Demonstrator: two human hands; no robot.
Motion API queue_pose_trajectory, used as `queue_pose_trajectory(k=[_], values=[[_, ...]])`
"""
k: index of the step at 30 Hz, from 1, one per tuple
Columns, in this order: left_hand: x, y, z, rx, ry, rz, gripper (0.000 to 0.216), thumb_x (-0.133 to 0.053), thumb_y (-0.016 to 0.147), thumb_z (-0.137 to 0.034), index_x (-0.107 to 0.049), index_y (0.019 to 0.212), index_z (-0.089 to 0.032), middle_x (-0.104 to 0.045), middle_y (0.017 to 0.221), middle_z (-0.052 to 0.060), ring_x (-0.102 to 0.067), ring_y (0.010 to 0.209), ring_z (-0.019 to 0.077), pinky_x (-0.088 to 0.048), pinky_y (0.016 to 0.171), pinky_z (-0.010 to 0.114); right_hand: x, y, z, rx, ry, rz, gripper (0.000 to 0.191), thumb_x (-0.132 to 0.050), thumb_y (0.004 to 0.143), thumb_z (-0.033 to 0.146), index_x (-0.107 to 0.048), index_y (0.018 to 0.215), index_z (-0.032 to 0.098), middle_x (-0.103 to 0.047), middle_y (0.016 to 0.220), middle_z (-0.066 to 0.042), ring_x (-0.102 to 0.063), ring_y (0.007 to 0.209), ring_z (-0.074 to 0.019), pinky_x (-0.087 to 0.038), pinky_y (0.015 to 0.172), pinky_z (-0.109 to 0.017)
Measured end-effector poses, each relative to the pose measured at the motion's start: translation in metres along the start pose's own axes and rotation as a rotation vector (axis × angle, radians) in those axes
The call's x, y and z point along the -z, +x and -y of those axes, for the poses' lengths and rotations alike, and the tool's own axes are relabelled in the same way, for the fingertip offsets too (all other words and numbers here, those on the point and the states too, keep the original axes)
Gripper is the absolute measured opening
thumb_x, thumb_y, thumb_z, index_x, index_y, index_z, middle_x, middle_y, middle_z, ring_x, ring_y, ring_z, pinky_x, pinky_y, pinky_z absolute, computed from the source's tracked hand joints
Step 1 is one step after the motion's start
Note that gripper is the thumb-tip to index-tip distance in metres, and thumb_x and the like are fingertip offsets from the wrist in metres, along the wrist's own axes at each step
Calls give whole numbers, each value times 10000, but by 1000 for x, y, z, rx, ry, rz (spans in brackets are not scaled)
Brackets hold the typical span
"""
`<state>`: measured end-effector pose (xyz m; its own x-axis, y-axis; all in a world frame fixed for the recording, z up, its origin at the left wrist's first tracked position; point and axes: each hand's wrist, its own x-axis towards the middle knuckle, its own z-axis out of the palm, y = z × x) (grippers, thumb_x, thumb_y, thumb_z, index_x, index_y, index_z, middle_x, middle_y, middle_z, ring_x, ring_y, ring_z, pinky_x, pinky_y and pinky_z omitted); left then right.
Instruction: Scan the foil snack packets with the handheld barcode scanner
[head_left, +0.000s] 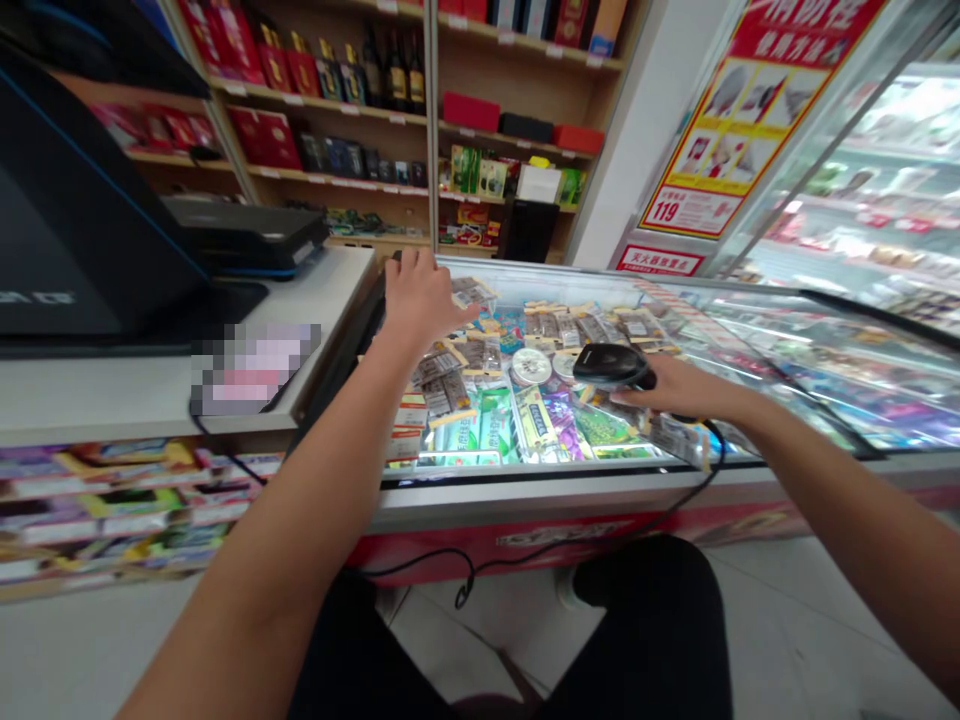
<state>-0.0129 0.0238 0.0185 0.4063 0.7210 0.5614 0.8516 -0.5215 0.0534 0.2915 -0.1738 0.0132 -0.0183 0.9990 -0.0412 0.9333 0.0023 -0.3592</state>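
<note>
My left hand (418, 295) reaches forward over the open left end of a chest freezer (525, 505), fingers curled loosely above a packet of ice cream (472, 292); I cannot see that it grips anything. My right hand (664, 385) is closed round a black barcode scanner (611, 365), held over the freezer's glass lid. The scanner's black cable (555, 545) hangs down the freezer front. Inside lie several coloured ice cream packets (495, 415) and round tubs (531, 366).
A white counter (150, 390) at left carries a black monitor (67, 230) and a black device (240, 235). Wooden shelves (420, 120) of bottles and red boxes stand behind. A glass-door cooler (862, 180) is at right. Snack racks (112, 510) sit under the counter.
</note>
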Motion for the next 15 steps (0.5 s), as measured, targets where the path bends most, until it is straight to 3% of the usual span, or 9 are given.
queue_pose_trajectory(k=[2, 5, 11, 15], values=[[-7, 1, 4, 94, 28, 19, 659, -611, 805, -683, -732, 1145, -131, -569, 1338, 223, -416, 1302, 449, -308, 1072, 529, -5, 2, -4, 110, -37, 35, 519, -688, 769, 558, -702, 1122, 177, -746, 1110, -103, -680, 997, -324, -520, 866, -381], [-17, -1, 7, 161, 82, 91, 701, -629, 785, -674, -715, 1176, -98, -555, 1362, 248, -407, 1311, 459, -311, 1063, 518, -14, 8, -12, 168, -126, 17, 385, -682, 767, 445, -704, 1037, 172, -741, 1064, -119, -673, 963, -313, -502, 876, -377], [-23, -7, 2, 157, 207, 232, 738, -710, 740, -630, -704, 1206, -57, -555, 1385, 269, -435, 1289, 440, -320, 1053, 491, -29, 13, -13, 39, -161, -45, 396, -739, 719, 455, -702, 1004, 182, -741, 964, -91, -673, 846, -274, -482, 734, -314], [-20, -12, -12, 73, 169, 186, 677, -700, 770, -593, -713, 1186, -58, -536, 1404, 275, -428, 1311, 443, -307, 1073, 510, -32, 13, -3, 1, -138, -61, 444, -774, 685, 418, -707, 1044, 166, -741, 1023, -108, -676, 879, -291, -496, 760, -348]])
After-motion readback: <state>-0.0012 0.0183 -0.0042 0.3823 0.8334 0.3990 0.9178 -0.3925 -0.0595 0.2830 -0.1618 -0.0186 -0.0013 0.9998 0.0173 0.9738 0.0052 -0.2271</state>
